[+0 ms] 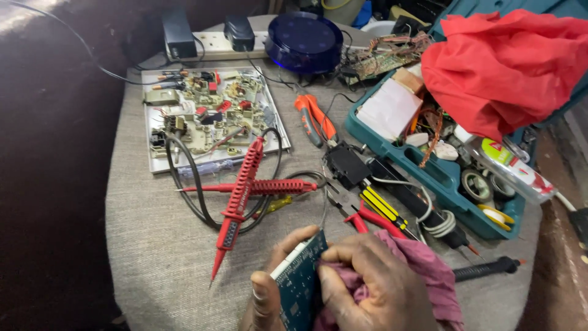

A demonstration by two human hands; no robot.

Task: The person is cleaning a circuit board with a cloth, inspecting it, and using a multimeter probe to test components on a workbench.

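My left hand (269, 288) pinches the small blue-green circuit board (301, 279) at the bench's near edge; my right hand (373, 285) clamps the pink cloth (429, 263) against it. Hard rubbing could snag components.

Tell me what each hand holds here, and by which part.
Left hand holds a dark blue-green circuit board by its left edge; right hand presses a pink cloth against the board's right side.

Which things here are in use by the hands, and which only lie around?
In use: circuit board, pink cloth, left hand, right hand.
Lying about: red probes, pliers, toolbox, red cloth, power strip.
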